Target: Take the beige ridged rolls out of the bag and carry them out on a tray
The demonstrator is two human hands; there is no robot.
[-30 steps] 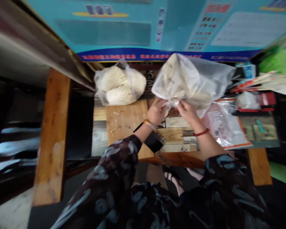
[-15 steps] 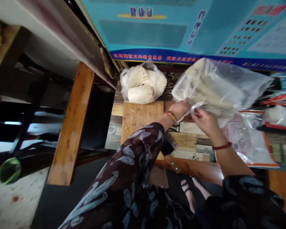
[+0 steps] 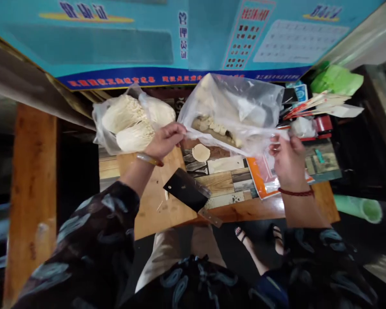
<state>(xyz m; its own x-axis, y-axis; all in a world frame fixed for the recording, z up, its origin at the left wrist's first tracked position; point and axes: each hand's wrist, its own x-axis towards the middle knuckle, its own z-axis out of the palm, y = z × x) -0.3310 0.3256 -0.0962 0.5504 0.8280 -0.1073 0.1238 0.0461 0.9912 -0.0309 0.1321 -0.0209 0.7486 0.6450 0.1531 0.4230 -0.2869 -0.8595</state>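
Note:
My left hand pinches one end of the mouth of a clear plastic bag. At the other end of that mouth, my right hand grips the plastic, so the edge stretches between them. Pale, lumpy mushroom-like pieces lie inside, partly veiled by the film. A flat, round pale piece rests on the table below the opening. Nearer me, a dark-bladed cleaver lies across the right side of a wooden cutting board. Left of the bag sits another clear bag of enoki mushrooms.
An orange-edged plastic packet lies under my right hand. Red-and-white paper packets, a red box and a green leafy-looking item crowd the right rear. A blue printed board stands behind. Another person's sandalled feet show below.
My hands have moved apart, drawing the bag's mouth wide. The contents and the round piece now show. The view has shifted right, bringing the whole cleaver into sight.

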